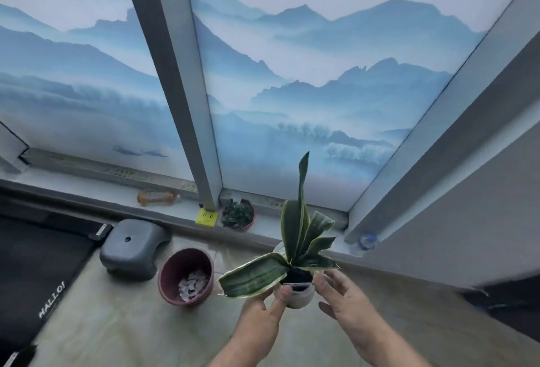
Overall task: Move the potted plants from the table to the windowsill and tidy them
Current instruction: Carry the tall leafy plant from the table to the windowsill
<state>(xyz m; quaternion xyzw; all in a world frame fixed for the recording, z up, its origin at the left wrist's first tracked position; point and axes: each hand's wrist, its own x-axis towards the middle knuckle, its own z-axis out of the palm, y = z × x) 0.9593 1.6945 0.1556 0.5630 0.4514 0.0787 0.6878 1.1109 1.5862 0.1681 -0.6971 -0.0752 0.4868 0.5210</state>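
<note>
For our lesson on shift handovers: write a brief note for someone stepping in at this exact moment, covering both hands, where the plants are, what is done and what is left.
Left hand: grips the small white pot of the striped green snake plant, thumb on the rim, carrying it above the floor.
Right hand: open, fingers spread beside the pot; whether it touches is unclear.
Done: a small dark succulent in a reddish pot already stands on the grey windowsill, next to the window's centre post.
Left: set the snake plant on the sill, probably right of the succulent, then tidy both. The table is out of view, so any remaining plants cannot be counted.
</note>
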